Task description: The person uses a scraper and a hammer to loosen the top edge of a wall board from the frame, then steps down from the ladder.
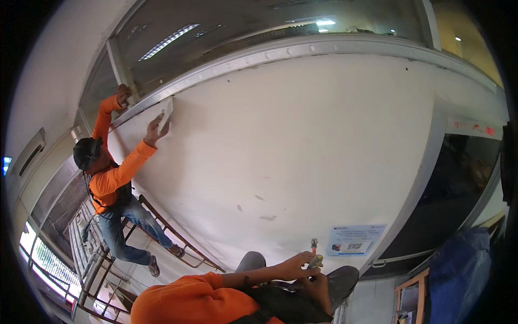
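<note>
My left hand, with a dark band at its wrist, is raised over my lap and closed around a small hand tool with a red handle and metal head. Against its fingers lies a short grey and yellow object, whose kind I cannot tell. My right hand is just below, close to that object; its fingers are partly hidden, so its grip is unclear. My knees show beyond both hands. Before me stands a white wall with a few patches of flaked paint.
At left, a co-worker in orange sits on metal scaffolding, one hand at a window frame, the other with a pale flat piece at the wall. Windows run above a white ledge. At right are a dark door, a printed poster and blue sheeting.
</note>
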A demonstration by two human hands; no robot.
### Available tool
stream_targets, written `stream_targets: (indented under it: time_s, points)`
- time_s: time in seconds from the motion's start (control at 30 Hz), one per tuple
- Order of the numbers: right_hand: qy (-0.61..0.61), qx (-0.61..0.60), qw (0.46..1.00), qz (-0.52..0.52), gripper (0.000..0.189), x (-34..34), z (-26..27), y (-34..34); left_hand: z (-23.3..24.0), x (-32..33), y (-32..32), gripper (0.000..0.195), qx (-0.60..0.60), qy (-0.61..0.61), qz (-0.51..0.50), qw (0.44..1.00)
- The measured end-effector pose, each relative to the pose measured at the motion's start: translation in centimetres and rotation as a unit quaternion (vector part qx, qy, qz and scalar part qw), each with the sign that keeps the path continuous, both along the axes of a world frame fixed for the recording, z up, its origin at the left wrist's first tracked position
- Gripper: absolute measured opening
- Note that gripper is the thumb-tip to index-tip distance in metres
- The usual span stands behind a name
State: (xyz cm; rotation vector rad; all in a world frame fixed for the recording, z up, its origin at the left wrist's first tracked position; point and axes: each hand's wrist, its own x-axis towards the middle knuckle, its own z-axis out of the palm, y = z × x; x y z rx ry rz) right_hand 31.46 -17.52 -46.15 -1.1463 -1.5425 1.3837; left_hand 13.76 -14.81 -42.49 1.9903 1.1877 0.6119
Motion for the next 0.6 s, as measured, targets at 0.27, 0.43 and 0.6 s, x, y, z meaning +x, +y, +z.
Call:
stream_targets:
  time_s: [0.27, 0.43, 0.6]
  points:
    - [0.011, -0.051, 0.998, 0.025, 0.033, 0.1, 2.4, -0.7, 0.0, -1.7, -0.1, 0.063, -0.18, -0.148, 0.188, 0.954]
    - [-0.037, -0.013, 0.997, 0.059, 0.034, -1.0, 3.3, -0.4, -3.9, -3.5, 0.8, 0.07, -0.409, -0.208, 0.212, 0.863]
    - [-0.053, 0.033, 0.983, 0.172, 0.037, -1.9, 1.8, -0.6, -2.2, -3.4, -1.3, 0.061, -0.479, -0.303, 0.176, 0.805]
